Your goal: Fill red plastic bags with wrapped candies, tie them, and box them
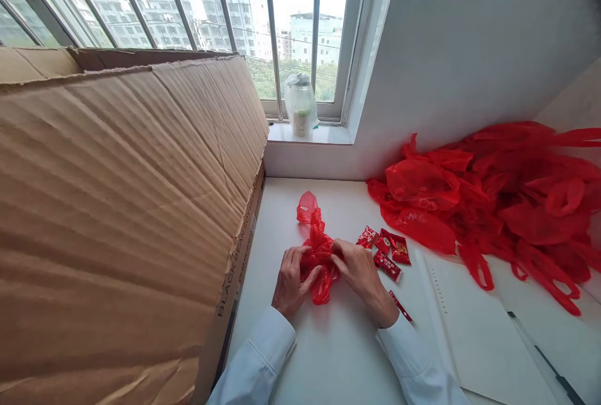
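A crumpled red plastic bag (321, 292) is bunched up between my two hands over the white table. My left hand (292, 280) grips its left side, with thumb and fingers closed on the film. From the right, my right hand (359, 270) pinches the same bag between thumb and fingers. One loop of the bag (307, 206) sticks out at the far end. Whether anything is inside the bag, I cannot tell. Just beyond my right hand lie several small red snack packets (387, 264), and a thin one (400, 306) rests near my right wrist.
A big cardboard box (141, 205) fills the left side. At the right lies a large heap of red plastic bags (493, 192), with a white notebook (483, 323) and a dark pen (558, 377) in front. A bag-covered jar (301, 104) stands on the windowsill.
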A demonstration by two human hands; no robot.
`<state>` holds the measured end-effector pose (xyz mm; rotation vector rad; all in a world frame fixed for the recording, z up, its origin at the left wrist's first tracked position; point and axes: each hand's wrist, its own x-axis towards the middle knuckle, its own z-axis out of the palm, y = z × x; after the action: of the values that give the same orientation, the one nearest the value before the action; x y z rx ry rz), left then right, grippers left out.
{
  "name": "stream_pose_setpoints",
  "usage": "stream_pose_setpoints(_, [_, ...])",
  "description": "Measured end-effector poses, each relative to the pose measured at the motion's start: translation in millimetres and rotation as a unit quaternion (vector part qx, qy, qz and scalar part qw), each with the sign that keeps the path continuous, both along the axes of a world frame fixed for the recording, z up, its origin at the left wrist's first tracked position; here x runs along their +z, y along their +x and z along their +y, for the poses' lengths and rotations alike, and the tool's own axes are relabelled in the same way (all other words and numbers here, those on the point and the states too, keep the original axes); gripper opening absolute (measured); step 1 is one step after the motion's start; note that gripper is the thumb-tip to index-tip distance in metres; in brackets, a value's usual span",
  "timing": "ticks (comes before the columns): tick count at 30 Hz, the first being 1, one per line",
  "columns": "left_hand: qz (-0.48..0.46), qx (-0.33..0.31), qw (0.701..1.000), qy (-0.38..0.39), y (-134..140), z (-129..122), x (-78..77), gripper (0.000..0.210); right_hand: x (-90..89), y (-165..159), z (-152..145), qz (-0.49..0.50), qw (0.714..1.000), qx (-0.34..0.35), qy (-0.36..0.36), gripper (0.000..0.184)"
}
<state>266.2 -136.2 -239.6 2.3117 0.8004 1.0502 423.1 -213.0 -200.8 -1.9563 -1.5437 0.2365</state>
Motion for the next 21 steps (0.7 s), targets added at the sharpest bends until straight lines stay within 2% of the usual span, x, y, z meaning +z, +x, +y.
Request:
stream_pose_setpoints(6, [-0.010, 0.009, 1.000, -0.001, -2, 2, -2.0, 0.007, 1.8, 9, -1, 0.020, 1.000, -0.014, -0.012, 0.018])
stream_pose_setpoints(12, [-0.066, 0.080, 0.995, 0.008, -7, 2, 3.5, 0.014, 9.0, 18, -5, 0.051, 0.998, 0.002, -0.027, 0.021])
stream_pose_setpoints(15, [-0.084, 0.084, 0.993, 0.008, -6, -1, 6.6, 0.013, 15.6, 15, -10, 0.043, 0.998, 0.021, -0.043, 0.018])
stream_pose_setpoints(17, [-0.085, 0.065, 0.994, 0.012, -4, -4, 7.8, 0.013, 20.9, 8, -12, 0.013, 0.999, 0.027, -0.018, 0.011])
stream_pose_setpoints(20, [-0.081, 0.027, 0.996, 0.023, -1, -8, 8.9, 0.015, 26.8, -4, -12, -0.030, 0.996, 0.069, 0.056, 0.031])
stream_pose_setpoints(21, [-0.081, 0.019, 0.996, 0.026, -1, -8, 9.2, 0.016, 27.2, -7, -11, -0.040, 0.994, 0.085, 0.063, 0.032])
